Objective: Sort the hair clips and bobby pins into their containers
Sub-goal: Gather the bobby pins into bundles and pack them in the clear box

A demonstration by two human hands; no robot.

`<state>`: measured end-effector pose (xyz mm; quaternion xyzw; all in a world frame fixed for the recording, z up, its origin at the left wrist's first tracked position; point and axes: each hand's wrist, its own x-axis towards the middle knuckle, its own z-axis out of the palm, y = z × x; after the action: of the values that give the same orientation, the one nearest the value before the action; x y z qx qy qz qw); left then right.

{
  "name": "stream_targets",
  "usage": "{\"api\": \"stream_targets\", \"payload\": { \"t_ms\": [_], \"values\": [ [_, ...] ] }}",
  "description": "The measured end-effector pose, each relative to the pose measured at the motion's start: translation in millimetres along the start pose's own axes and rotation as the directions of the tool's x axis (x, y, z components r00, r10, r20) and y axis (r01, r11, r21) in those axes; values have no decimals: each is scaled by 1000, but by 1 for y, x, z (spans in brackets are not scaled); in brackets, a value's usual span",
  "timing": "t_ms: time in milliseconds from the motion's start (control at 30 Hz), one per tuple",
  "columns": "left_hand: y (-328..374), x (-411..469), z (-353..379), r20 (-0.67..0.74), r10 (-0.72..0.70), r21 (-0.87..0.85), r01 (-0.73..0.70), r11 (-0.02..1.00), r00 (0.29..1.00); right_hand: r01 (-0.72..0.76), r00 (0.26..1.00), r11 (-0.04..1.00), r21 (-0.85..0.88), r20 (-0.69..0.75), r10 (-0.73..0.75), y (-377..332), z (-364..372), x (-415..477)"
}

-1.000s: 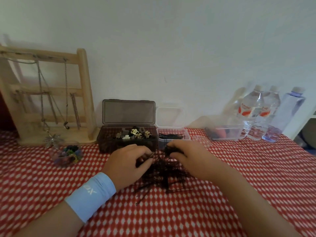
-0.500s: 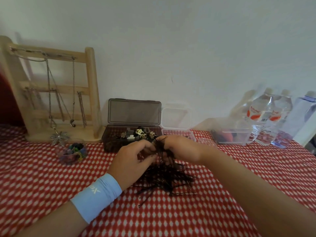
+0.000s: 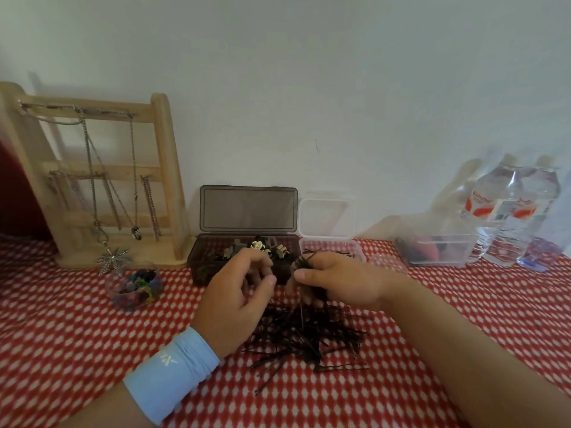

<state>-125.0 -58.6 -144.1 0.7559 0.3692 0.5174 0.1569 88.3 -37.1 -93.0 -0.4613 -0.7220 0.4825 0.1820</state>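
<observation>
Nearest, loose black bobby pins (image 3: 306, 338) lie tangled in a pile on the red-checked desk (image 3: 92, 350). They look light, thin, springy and slippery, and likely to snag each other, so best pinched mid-length as a small bundle, not singly. Above the pile the right hand (image 3: 340, 282) is clamped on a bunch of pins (image 3: 304, 261), and the left hand (image 3: 234, 295) is just beside it, fingers curled, can't tell if it holds anything. Behind them the dark box (image 3: 204, 261) holds hair clips (image 3: 262, 246), and the clear box (image 3: 358, 253) next to it has some pins inside.
</observation>
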Motion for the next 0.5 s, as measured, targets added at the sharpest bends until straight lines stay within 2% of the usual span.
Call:
{"api": "stream_targets", "payload": {
  "t_ms": [200,267,333,433,500],
  "values": [
    [11,7,-1,1,97,57,-97,994,995,117,993,984,137,-8,-117,-2,3,-1],
    [19,22,-6,16,92,44,-93,995,996,112,992,961,253,29,-124,-2,4,-1],
    [29,43,-9,145,77,42,-84,996,986,63,992,918,391,72,-99,-2,3,-2],
    [40,75,-7,421,75,94,-126,988,904,17,994,911,412,91,-59,-2,1,-2],
    [46,92,-3,480,39,85,-91,992,876,2,992,904,426,111,-55,-2,-1,-3]
  ]
}}
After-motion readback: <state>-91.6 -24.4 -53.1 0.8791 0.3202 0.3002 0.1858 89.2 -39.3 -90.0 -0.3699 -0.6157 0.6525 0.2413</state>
